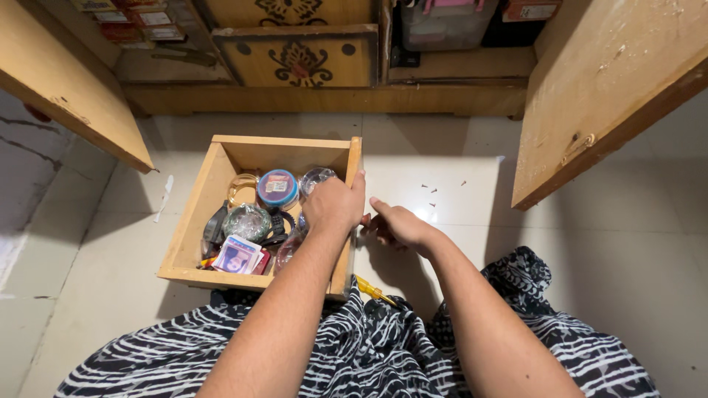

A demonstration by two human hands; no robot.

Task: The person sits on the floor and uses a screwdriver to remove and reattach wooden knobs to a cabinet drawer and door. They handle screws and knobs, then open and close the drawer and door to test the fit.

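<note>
— Drawer [193,221] first, on the left: a shallow wooden one pulled out and set on the pale tiled floor [457,147], between two open cupboard doors.

— What lies in it?

— Along its left wall, a dark watch [215,223]. Beside that a round clear glass piece [246,221], with a gold bangle [240,184] behind it and a small round tin with a blue rim [277,189] to the right of the bangle. At the front sit some small printed card packets [238,256].

— And the hands?

— The left hand [333,205] is over the drawer's right side, curled, knuckles up. Its thumb lies along the right wall near the back corner. A clear glass jar [318,177] shows just past the fingers; I cannot tell whether the fingers grip anything, since the back of the hand hides them.

— Further right?

— The right hand [398,225] is just outside the drawer, low over the floor, fingers loosely bent and holding nothing that I can see. Its fingertips point toward the drawer's right wall, close to the left hand.

— Anything else?

— A yellow-handled tool [372,291] lies by the drawer's front right corner, against the black-and-white patterned cloth [369,354] on the person's lap. A few tiny screws [431,191] are scattered on the tiles to the right of both hands.
</note>
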